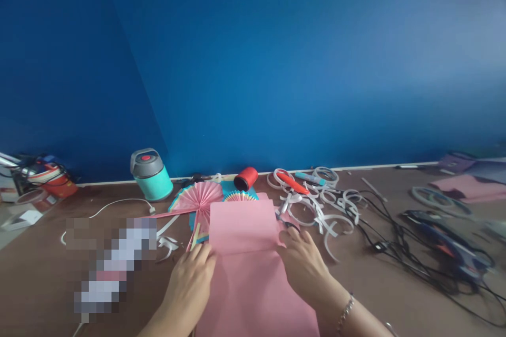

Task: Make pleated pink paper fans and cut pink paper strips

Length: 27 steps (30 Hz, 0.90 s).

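A large pink sheet of paper [253,295] lies on the brown table in front of me, with a crease across it and a flap [243,226] beyond the crease. My left hand [193,276] grips the sheet's left edge near the crease, fingers together. At the opposite edge, my right hand [300,258] holds the paper at about the same height, its thumb tucked out of clear view. Just past the flap sits a pleated pink paper fan [200,200], partly overlapping blue and yellow pleated paper. A red thread spool [245,179] lies on its side behind the flap.
Curled white strips [302,210] and a red-handled tool [291,181] lie right of the sheet. Black cables run to a dark glue gun [446,242]. A teal flask [152,176] stands back left, near an orange bucket [55,179]. A blue panel [276,73] closes off the back.
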Each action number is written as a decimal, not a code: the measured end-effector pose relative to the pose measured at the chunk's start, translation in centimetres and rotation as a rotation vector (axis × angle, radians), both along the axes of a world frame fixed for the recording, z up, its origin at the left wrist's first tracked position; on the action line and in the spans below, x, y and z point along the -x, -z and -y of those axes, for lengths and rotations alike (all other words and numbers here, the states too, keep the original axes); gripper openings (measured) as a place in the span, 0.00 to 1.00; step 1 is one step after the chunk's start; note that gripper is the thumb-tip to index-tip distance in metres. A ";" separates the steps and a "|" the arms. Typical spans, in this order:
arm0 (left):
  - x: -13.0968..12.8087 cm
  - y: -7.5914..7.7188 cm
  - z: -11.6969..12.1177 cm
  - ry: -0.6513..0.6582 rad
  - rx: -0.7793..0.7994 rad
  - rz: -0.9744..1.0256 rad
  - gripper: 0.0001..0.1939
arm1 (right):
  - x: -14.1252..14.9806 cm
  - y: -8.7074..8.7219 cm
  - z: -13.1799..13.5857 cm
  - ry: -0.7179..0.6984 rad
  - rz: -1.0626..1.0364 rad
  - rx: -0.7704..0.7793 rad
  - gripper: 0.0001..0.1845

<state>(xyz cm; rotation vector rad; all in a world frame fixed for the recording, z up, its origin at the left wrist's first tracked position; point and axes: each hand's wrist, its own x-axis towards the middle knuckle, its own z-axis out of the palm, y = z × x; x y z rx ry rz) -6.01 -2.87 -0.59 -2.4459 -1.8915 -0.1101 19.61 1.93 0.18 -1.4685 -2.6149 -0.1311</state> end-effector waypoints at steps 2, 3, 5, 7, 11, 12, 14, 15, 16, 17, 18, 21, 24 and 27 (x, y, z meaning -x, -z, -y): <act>0.4 -0.2 -0.2 -0.035 -0.034 -0.006 0.21 | 0.3 0.0 0.0 -0.026 0.016 0.000 0.12; 0.6 -0.4 -0.4 -0.060 -0.057 -0.012 0.20 | 0.4 0.0 0.0 -0.041 0.018 -0.004 0.11; 0.9 -0.8 -0.7 -0.105 -0.117 0.006 0.18 | 0.6 -0.1 -0.1 -0.065 0.013 -0.019 0.10; 1.2 -1.1 -0.9 -0.124 -0.210 0.068 0.17 | 0.7 -0.1 -0.2 -0.075 0.003 -0.032 0.11; 0.8 -0.6 -1.4 0.039 -0.287 0.256 0.16 | 0.7 0.0 -0.2 -0.071 -0.011 -0.038 0.11; 0.6 -0.3 -1.5 0.085 -0.246 0.289 0.15 | 0.7 0.0 -0.3 -0.072 -0.011 -0.043 0.11; 0.1 0.1 -1.6 0.130 -0.142 0.310 0.13 | 0.7 0.2 -0.3 -0.074 -0.006 -0.052 0.11; -0.1 0.2 -1.7 0.134 -0.099 0.298 0.13 | 0.7 0.2 -0.3 -0.070 -0.003 -0.058 0.11; -0.3 0.2 -1.7 0.132 -0.069 0.276 0.14 | 0.7 0.3 -0.4 -0.057 -0.002 -0.068 0.10; -0.4 0.1 -1.8 0.128 -0.052 0.250 0.14 | 0.8 0.3 -0.4 -0.038 -0.007 -0.084 0.10; -0.5 0.0 -1.8 0.126 -0.045 0.227 0.14 | 0.9 0.3 -0.4 -0.015 -0.016 -0.106 0.09; -0.5 -0.4 -1.9 0.133 -0.044 0.209 0.14 | 1.3 0.4 -0.4 -0.007 -0.062 -0.165 0.07; -0.3 -0.3 -2.0 0.152 -0.054 0.229 0.14 | 1.8 0.5 -0.7 -0.148 -0.081 -0.140 0.09; -0.2 -0.1 -2.1 0.172 -0.058 0.230 0.16 | 1.9 0.9 -1.1 -0.259 -0.082 -0.113 0.11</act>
